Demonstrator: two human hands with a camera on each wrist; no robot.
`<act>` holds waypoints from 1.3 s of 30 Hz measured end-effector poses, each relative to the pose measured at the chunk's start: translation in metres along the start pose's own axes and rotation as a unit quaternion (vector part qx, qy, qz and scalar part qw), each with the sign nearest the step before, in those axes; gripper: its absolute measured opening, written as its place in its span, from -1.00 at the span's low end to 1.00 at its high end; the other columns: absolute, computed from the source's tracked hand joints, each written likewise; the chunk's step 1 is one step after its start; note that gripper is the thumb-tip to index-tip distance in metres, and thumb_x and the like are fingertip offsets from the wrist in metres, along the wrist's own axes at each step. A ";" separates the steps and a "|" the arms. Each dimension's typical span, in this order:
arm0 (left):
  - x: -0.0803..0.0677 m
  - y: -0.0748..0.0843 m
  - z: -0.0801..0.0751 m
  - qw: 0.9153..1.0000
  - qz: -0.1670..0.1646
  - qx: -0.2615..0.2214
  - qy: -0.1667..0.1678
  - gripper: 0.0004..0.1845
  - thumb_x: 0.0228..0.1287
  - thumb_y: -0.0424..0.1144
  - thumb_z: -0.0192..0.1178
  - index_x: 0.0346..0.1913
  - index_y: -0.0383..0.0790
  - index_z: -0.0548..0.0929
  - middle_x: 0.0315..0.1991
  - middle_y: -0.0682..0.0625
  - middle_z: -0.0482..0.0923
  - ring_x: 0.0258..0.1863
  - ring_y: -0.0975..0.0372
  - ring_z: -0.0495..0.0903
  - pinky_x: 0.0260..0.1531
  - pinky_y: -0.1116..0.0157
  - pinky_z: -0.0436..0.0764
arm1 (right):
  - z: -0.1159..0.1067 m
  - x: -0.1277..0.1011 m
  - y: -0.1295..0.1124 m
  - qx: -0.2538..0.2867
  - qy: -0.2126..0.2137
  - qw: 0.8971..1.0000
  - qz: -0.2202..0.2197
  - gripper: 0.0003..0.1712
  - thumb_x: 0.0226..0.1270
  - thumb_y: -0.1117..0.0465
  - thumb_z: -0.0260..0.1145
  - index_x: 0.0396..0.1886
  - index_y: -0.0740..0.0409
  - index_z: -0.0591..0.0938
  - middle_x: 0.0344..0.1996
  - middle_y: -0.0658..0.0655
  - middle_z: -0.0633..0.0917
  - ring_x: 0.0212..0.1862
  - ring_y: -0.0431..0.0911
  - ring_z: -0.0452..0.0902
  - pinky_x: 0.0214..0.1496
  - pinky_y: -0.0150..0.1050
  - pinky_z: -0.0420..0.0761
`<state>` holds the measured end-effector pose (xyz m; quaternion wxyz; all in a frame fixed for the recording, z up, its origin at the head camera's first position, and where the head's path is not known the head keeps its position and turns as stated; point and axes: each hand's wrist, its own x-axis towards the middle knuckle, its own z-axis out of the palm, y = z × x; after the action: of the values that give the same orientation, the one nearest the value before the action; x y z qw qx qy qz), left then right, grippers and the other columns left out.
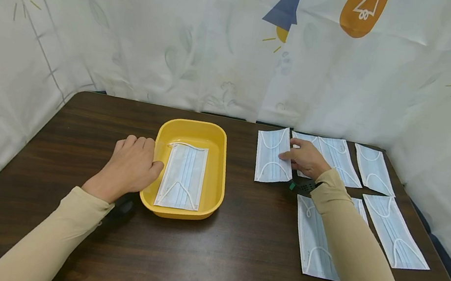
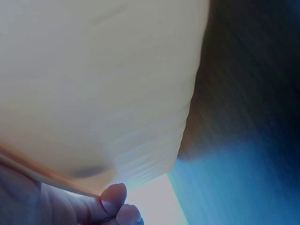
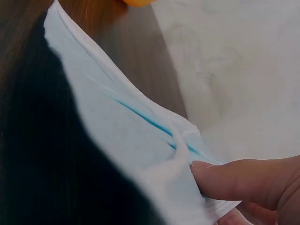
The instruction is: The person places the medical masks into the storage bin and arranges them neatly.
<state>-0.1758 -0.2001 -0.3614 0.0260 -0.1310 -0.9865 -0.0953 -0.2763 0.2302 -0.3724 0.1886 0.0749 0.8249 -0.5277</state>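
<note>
Dark wood-grain table (image 1: 232, 261), smooth. Yellow plastic tray (image 1: 220, 169), rounded rectangle, sits left of centre with one mask (image 1: 182, 175) flat inside, so one's in. Six more pleated, soft blue masks with white ear loops lie on the table to the right; those look left to go. Your left hand (image 1: 131, 167) rests against the tray's left rim, fingers relaxed, gripping nothing. Your right hand (image 1: 305, 156) pinches the right edge of the nearest loose mask (image 1: 271, 158), which is lifting at that edge but mostly on the table.
</note>
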 end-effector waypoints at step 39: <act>0.000 0.000 0.000 1.000 0.000 -0.005 0.002 -0.69 0.40 -0.13 -0.08 -0.27 -0.38 0.42 -0.37 -0.18 0.38 -0.24 -0.08 0.29 -0.17 -0.01 0.29 | 0.014 -0.025 -0.030 0.046 -0.034 0.996 -0.068 -0.31 0.41 0.43 0.26 0.49 0.25 0.29 0.14 0.25 0.62 -0.12 -0.17 0.70 -0.13 -0.25 0.73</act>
<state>-0.1757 -0.2002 -0.3611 0.0269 -0.1314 -0.9858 -0.1007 -0.2602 0.2069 -0.3428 0.1762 0.0093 0.7958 -0.5793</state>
